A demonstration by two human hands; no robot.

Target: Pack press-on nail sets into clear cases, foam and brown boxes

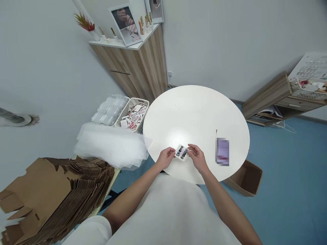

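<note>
A small white card of press-on nails (pixel 182 152), with dark glossy nails in two rows, is between my hands over the near part of the round white table (pixel 194 109). My left hand (pixel 166 158) pinches its left edge between thumb and fingers. At the right edge, my right hand (pixel 197 158) has its thumb and fingertips closed on the card, the index finger reaching along the upper corner. The card is slightly tilted, its nail side facing up.
A blurred purple item (pixel 222 151) lies right on the table. Leftward are a basket of nail cards (pixel 132 115), clear plastic packs (pixel 110 109), translucent sheets (pixel 112 144) and stacked flat cardboard (pixel 61 197). An open cardboard box (pixel 246 178) stands on the floor below right.
</note>
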